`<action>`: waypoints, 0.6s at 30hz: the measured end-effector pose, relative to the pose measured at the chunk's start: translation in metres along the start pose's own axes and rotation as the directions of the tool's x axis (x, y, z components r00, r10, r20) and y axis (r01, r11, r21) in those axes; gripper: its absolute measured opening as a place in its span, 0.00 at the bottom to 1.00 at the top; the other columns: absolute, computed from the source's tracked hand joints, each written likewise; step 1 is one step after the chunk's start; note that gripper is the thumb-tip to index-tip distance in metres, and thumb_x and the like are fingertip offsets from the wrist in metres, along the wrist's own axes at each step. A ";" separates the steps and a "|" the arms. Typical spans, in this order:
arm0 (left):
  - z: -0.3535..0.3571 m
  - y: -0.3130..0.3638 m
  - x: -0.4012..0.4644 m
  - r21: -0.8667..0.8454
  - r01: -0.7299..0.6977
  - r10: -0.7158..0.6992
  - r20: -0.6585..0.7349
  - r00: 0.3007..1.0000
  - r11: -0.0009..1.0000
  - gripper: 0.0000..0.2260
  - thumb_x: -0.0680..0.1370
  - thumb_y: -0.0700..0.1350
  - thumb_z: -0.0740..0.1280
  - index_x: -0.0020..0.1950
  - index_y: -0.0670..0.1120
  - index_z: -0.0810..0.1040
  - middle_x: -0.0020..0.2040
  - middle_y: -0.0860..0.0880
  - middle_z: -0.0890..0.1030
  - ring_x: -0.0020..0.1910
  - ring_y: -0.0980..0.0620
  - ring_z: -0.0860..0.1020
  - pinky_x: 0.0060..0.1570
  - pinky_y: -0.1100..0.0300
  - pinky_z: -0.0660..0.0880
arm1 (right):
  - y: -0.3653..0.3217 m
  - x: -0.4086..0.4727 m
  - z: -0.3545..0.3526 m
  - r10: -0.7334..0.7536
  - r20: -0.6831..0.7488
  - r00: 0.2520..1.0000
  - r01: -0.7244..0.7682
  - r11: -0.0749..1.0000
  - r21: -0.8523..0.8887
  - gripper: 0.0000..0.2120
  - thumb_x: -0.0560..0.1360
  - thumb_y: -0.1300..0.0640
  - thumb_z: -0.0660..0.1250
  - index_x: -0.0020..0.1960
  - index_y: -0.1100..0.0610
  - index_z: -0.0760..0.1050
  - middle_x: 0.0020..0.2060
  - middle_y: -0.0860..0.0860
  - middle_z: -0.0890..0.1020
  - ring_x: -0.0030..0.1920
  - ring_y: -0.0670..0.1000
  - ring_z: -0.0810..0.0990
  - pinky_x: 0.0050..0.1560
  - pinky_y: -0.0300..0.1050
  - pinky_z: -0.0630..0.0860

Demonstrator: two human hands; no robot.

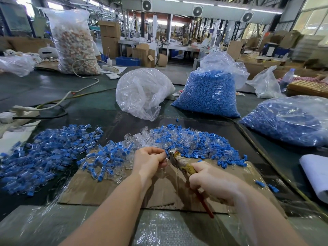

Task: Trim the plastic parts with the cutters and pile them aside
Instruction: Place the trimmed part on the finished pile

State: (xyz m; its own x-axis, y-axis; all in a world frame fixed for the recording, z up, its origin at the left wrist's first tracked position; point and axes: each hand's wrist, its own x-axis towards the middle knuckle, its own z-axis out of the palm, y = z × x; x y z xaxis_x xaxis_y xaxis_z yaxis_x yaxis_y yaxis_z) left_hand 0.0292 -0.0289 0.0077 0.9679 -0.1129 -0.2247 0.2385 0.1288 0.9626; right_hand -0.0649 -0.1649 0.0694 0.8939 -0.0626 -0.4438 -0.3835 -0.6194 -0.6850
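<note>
Head view, trimming station. The left hand has its fingers curled, pinching one small plastic part at the fingertips; the part itself is mostly hidden by the fingers, and only a blue edge shows. The right hand is wrapped around the taped handles of the cutters, whose long axis runs diagonally from lower right, where a red handle end projects past the palm, to upper left, where the metal head sits. The head lies just to the right of the held part and touches or nearly touches it; whether the blades are apart or closed on it cannot be told.

The coming cut appears to turn on this meeting point: the part lies left of the blades, so the left hand feeds it rightward along the tool's axis.

Both hands work above a sheet of cardboard. The mixed heap lies just beyond the hands; a second pile, probably the finished parts, lies well to the left, on the left hand's side.
</note>
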 end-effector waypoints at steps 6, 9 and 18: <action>0.003 0.002 0.000 0.008 0.008 -0.007 -0.021 1.000 1.000 0.03 0.73 0.33 0.69 0.42 0.40 0.79 0.31 0.45 0.80 0.25 0.54 0.78 0.30 0.60 0.77 | -0.002 -0.004 0.000 -0.003 0.002 1.000 0.003 1.000 -0.028 0.04 0.71 0.61 0.60 0.41 0.53 0.67 0.44 0.52 0.73 0.38 0.49 0.73 0.36 0.41 0.68; 0.004 0.001 0.000 -0.034 0.031 -0.031 -0.026 0.999 0.999 0.04 0.73 0.32 0.68 0.41 0.40 0.79 0.32 0.45 0.80 0.25 0.55 0.78 0.26 0.64 0.75 | -0.004 -0.006 -0.001 -0.005 0.008 1.000 0.005 0.999 -0.040 0.04 0.72 0.62 0.60 0.42 0.54 0.67 0.43 0.52 0.74 0.36 0.48 0.73 0.31 0.38 0.67; 0.009 -0.001 -0.004 -0.062 0.012 -0.015 -0.042 0.999 0.998 0.04 0.73 0.32 0.68 0.43 0.40 0.78 0.36 0.43 0.80 0.26 0.56 0.79 0.27 0.66 0.74 | -0.004 0.000 0.007 -0.063 -0.069 0.996 0.051 0.985 -0.165 0.05 0.74 0.63 0.56 0.43 0.55 0.67 0.38 0.50 0.72 0.33 0.47 0.69 0.32 0.41 0.65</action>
State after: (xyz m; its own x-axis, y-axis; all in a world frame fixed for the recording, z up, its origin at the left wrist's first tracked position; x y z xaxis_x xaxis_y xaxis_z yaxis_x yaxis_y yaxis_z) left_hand 0.0241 -0.0371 0.0087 0.9667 -0.0733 -0.2453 0.2549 0.1884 0.9484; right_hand -0.0645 -0.1569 0.0685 0.9302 -0.0776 -0.3589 -0.2941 -0.7424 -0.6019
